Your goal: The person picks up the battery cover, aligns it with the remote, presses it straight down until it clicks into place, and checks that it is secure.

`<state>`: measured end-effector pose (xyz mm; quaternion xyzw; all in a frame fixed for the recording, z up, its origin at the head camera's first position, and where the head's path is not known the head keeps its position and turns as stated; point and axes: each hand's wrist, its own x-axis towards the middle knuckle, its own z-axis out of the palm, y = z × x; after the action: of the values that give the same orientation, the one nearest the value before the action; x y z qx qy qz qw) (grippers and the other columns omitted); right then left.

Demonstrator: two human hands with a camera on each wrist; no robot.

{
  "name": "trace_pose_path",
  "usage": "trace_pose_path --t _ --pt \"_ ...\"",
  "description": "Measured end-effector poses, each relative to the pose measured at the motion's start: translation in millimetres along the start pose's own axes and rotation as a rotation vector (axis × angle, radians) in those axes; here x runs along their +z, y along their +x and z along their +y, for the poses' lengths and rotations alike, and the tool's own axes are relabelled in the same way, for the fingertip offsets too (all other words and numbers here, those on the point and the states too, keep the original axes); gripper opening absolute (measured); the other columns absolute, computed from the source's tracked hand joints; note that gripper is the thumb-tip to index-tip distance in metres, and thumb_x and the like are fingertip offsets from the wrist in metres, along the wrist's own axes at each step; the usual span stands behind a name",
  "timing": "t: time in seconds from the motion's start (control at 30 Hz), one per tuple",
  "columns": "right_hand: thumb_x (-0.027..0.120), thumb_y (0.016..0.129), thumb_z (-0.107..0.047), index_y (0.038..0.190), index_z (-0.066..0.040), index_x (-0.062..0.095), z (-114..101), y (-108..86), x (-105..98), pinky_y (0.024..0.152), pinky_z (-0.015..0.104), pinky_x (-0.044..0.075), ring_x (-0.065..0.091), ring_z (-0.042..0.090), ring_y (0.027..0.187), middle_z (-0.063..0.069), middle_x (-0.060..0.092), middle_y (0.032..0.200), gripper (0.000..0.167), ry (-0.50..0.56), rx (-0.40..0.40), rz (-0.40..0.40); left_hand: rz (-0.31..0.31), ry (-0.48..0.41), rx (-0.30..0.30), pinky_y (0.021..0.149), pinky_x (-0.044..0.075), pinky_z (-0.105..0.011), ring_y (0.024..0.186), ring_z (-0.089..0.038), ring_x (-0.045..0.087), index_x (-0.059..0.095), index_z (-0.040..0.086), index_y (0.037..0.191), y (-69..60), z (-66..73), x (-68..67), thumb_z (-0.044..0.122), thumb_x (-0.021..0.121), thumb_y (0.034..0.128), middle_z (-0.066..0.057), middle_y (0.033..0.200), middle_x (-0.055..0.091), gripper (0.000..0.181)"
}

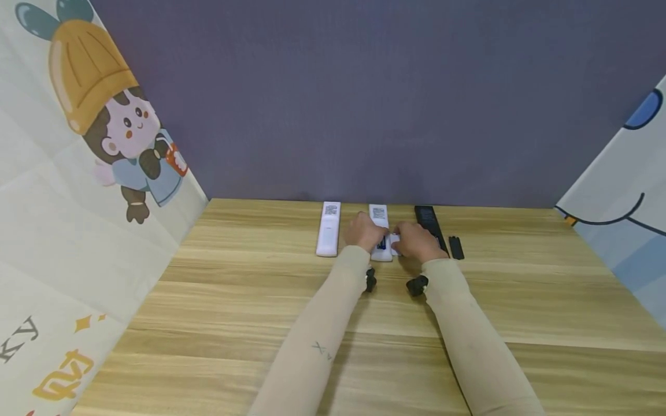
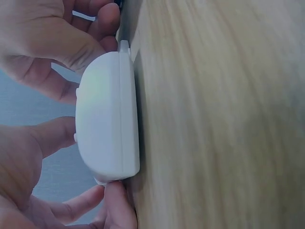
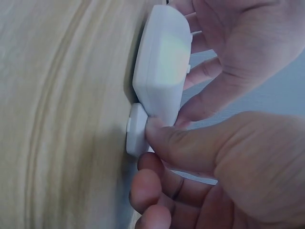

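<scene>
A white remote control [image 1: 382, 255] lies back-up on the table in the middle, its battery bay uncovered with dark blue batteries [image 1: 382, 242] showing. My left hand [image 1: 364, 231] grips it from the left, thumb and fingers on its sides; in the left wrist view its rounded white end [image 2: 105, 114] faces the camera. On its right, my right hand [image 1: 416, 240] pinches a small white battery cover [image 3: 137, 129] between thumb and fingers. The cover stands low beside the remote, near the tabletop. The hands partly hide the remote's middle.
Another white remote [image 1: 328, 231] lies to the left, its back covered. Right of my hands are a black remote [image 1: 429, 218], partly hidden, and a loose black battery cover [image 1: 456, 248]. The wooden table [image 1: 234, 323] meets a dark panel [image 1: 374, 104] behind the remotes.
</scene>
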<state>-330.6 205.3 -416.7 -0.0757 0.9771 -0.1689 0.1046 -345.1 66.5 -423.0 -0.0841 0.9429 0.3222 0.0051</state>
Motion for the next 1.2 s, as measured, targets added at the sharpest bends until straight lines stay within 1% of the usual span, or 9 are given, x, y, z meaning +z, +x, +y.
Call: trace_pose_path --t 0.13,0.3,0.43,0.63,0.77,0.93,1.07,1.2 --pt "0.064 0.100 -0.022 0.138 -0.005 0.060 0.3 0.0 -0.4 0.099 0.063 0.050 0.062 0.043 0.123 0.021 0.062 0.140 0.042 -0.001 -0.004 0.000 0.009 -0.008 -0.003 0.060 0.050 -0.036 0.072 -0.019 0.062 0.066 0.013 0.084 -1.1 0.6 0.5 0.042 0.082 0.0828 -0.005 0.091 0.073 0.033" --pt "0.064 0.100 -0.022 0.137 -0.005 0.060 0.1 0.0 -2.3 0.099 0.063 0.049 0.062 0.043 0.122 0.021 0.062 0.139 0.041 0.008 0.004 -0.010 0.013 -0.042 -0.005 0.056 0.046 -0.034 0.070 -0.019 0.061 0.068 0.011 0.085 3.6 -0.8 3.6 0.040 0.084 0.0805 -0.006 0.090 0.073 0.034" --pt "0.063 0.100 -0.022 0.138 -0.005 0.059 0.9 1.4 -3.9 0.098 0.063 0.049 0.062 0.043 0.121 0.021 0.062 0.138 0.042 0.015 0.007 -0.019 0.015 -0.066 -0.011 0.054 0.044 -0.032 0.067 -0.018 0.059 0.067 0.012 0.083 5.8 -1.0 5.2 0.041 0.085 0.0796 -0.005 0.085 0.071 0.035" --pt "0.063 0.101 -0.024 0.139 -0.003 0.057 3.4 6.0 -5.5 0.101 0.064 0.048 0.060 0.044 0.124 0.022 0.060 0.141 0.044 0.019 0.006 -0.028 0.016 -0.075 -0.016 0.052 0.044 -0.032 0.064 -0.017 0.059 0.067 0.012 0.079 9.3 0.4 7.0 0.044 0.085 0.0793 -0.003 0.079 0.069 0.036" --pt "0.063 0.100 -0.024 0.138 -0.002 0.057 5.6 8.2 -6.4 0.100 0.064 0.048 0.060 0.046 0.123 0.023 0.060 0.141 0.044 0.017 -0.010 -0.023 0.009 -0.048 -0.029 0.054 0.045 -0.033 0.067 -0.018 0.061 0.067 0.013 0.082 12.3 2.0 9.8 0.046 0.083 0.0800 -0.004 0.082 0.071 0.037" --pt "0.063 0.100 -0.023 0.136 -0.001 0.058 6.7 8.3 -6.0 0.099 0.063 0.049 0.060 0.046 0.122 0.024 0.060 0.140 0.043 0.024 -0.023 -0.016 0.018 -0.007 -0.033 0.054 0.046 -0.034 0.069 -0.019 0.063 0.069 0.012 0.087 13.7 3.5 13.2 0.048 0.080 0.0806 -0.005 0.087 0.072 0.039" --pt "0.063 0.100 -0.022 0.135 -0.001 0.058 8.0 8.8 -5.1 0.098 0.062 0.050 0.061 0.045 0.120 0.024 0.060 0.139 0.042 0.022 -0.028 -0.013 0.011 -0.001 -0.043 0.053 0.047 -0.034 0.069 -0.019 0.063 0.069 0.012 0.089 13.6 4.6 14.0 0.049 0.078 0.0817 -0.005 0.087 0.072 0.040" --pt "0.063 0.100 -0.023 0.135 -0.002 0.058 8.9 8.5 -4.9 0.097 0.062 0.050 0.061 0.045 0.120 0.024 0.061 0.138 0.041 0.024 -0.024 -0.012 -0.002 -0.005 -0.042 0.053 0.046 -0.034 0.068 -0.019 0.061 0.068 0.013 0.085 12.5 4.6 13.7 0.049 0.077 0.0826 -0.004 0.084 0.070 0.037"
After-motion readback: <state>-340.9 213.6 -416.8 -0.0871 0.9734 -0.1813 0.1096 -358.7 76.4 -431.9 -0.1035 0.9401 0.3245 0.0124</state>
